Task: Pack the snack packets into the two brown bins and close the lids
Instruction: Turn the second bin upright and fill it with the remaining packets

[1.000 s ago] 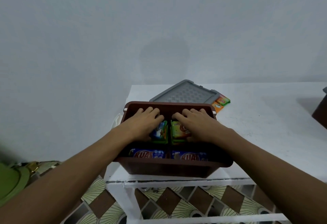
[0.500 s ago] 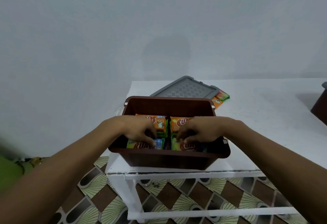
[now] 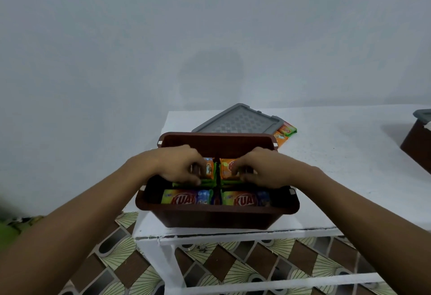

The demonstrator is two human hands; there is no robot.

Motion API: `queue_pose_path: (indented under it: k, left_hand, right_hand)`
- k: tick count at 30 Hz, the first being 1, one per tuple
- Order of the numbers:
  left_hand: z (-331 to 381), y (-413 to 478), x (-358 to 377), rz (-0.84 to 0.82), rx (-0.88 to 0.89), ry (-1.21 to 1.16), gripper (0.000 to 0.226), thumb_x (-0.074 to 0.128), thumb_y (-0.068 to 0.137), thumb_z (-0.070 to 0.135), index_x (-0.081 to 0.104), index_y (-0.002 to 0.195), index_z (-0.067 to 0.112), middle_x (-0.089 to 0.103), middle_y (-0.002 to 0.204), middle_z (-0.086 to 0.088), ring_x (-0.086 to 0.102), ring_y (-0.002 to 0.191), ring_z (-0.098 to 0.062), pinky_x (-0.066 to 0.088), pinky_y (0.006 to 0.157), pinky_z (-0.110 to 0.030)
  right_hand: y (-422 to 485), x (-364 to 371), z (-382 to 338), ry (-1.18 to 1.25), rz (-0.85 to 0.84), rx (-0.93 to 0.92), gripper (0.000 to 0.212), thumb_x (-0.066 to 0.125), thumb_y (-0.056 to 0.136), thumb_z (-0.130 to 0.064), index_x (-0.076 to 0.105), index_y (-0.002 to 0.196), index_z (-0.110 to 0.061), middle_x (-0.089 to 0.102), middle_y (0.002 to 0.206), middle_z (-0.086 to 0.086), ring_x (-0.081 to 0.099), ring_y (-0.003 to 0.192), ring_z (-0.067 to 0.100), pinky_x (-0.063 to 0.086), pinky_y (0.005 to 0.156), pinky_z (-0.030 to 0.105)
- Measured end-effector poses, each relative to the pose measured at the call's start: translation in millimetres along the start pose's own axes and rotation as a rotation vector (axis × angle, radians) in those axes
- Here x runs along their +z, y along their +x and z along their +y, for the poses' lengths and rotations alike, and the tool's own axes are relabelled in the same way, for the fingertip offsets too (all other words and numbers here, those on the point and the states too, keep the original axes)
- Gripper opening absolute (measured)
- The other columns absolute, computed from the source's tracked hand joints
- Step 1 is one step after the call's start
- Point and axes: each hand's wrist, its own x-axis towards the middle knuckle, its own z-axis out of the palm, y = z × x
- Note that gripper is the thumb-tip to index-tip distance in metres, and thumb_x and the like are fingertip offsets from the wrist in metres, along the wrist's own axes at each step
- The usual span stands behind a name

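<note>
Brown bin (image 3: 217,219) on the table (image 3: 326,166) looks nearly packed: having shifted back from the front packets (image 3: 186,198), left hand (image 3: 179,166) and right hand (image 3: 263,168) each pinch the rear orange packets (image 3: 227,166) with curled fingers, grey lid (image 3: 235,121) lying behind.

Our two bare forearms reach in from seven o'clock and five o'clock and converge toward the middle of the view, with the backs of both hands facing up. Our left hand (image 3: 179,166) curls its fingers (image 3: 195,170) and thumb down onto the left orange packets (image 3: 210,169). Our right hand (image 3: 263,169), just at its three o'clock and not touching it, curls its fingers (image 3: 242,170) onto the right orange packets (image 3: 226,167), so the two sets of fingertips turn inward toward each other.
</note>
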Motion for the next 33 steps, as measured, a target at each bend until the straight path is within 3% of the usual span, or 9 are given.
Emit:
queue_pose_path:
  k: [4,7,9,12,15,18,25,29,33]
  left_hand:
    - [-4,17,-20,0.343,0.054,-0.111,0.011,0.064,0.092,0.029,0.065,0.102,0.026,0.063,0.080,0.010,0.060,0.072,-0.006,0.050,0.065,-0.026]
    - [-8,40,-30,0.498,0.088,-0.082,0.007,0.063,0.092,0.029,0.066,0.098,0.026,0.062,0.078,0.012,0.057,0.071,-0.004,0.049,0.064,-0.030]
    - [-12,57,-35,0.541,0.073,-0.079,0.008,0.061,0.092,0.031,0.066,0.097,0.027,0.063,0.081,0.014,0.058,0.074,-0.003,0.052,0.067,-0.035]
    - [-19,83,-44,0.576,0.036,-0.077,0.009,0.058,0.092,0.031,0.066,0.096,0.028,0.065,0.086,0.014,0.059,0.076,-0.005,0.054,0.070,-0.041]
    - [-27,111,-54,0.589,0.005,-0.101,0.010,0.057,0.093,0.027,0.067,0.096,0.026,0.066,0.089,0.013,0.058,0.077,-0.006,0.054,0.073,-0.041]
    - [-35,136,-62,0.572,-0.023,-0.122,0.009,0.057,0.093,0.025,0.066,0.094,0.027,0.065,0.088,0.014,0.059,0.078,-0.008,0.053,0.075,-0.041]
    - [-44,192,-80,0.491,-0.057,-0.132,0.010,0.056,0.092,0.027,0.066,0.094,0.026,0.064,0.090,0.012,0.059,0.082,-0.011,0.052,0.078,-0.042]
    - [-41,217,-85,0.423,-0.073,-0.095,0.011,0.058,0.093,0.028,0.065,0.096,0.021,0.063,0.090,0.006,0.058,0.083,-0.015,0.052,0.077,-0.043]
    - [-33,241,-87,0.336,-0.104,-0.027,0.017,0.058,0.094,0.034,0.064,0.105,0.023,0.060,0.095,0.005,0.056,0.086,-0.014,0.051,0.078,-0.039]
  right_hand:
    - [2,-22,30,0.070,0.375,0.032,0.016,0.057,0.092,-0.015,0.068,0.099,-0.024,0.068,0.092,-0.012,0.059,0.080,0.005,0.053,0.074,0.032]
    - [9,-26,69,0.174,0.599,0.162,0.017,0.056,0.091,-0.011,0.069,0.090,-0.022,0.067,0.083,-0.009,0.058,0.071,0.009,0.052,0.071,0.036]
    - [16,-21,98,0.218,0.634,0.257,0.019,0.055,0.090,-0.007,0.070,0.090,-0.020,0.066,0.084,-0.008,0.060,0.072,0.011,0.052,0.072,0.037]
    - [27,-10,139,0.067,0.485,0.328,0.026,0.055,0.086,-0.002,0.071,0.098,-0.019,0.068,0.103,0.000,0.062,0.094,0.022,0.051,0.080,0.038]
    - [41,-3,170,-0.103,0.262,0.246,0.038,0.059,0.086,-0.006,0.065,0.118,-0.024,0.061,0.128,-0.004,0.053,0.119,0.019,0.043,0.088,0.028]
    - [55,5,189,-0.190,0.070,0.186,0.049,0.055,0.091,-0.021,0.048,0.138,-0.033,0.044,0.146,-0.010,0.039,0.134,0.017,0.037,0.105,0.039]
    - [41,-4,248,-0.235,0.083,0.135,0.017,0.062,0.086,-0.044,0.053,0.097,-0.034,0.056,0.100,-0.012,0.056,0.091,0.011,0.042,0.082,0.031]
    - [4,-16,292,-0.244,-0.117,0.351,0.032,0.067,0.076,-0.059,0.052,0.078,-0.030,0.060,0.078,-0.013,0.055,0.070,0.008,0.045,0.065,0.026]
    - [-22,-20,314,-0.212,-0.118,0.483,0.047,0.066,0.069,-0.072,0.058,0.081,-0.028,0.063,0.074,-0.010,0.057,0.069,0.009,0.047,0.062,0.027]
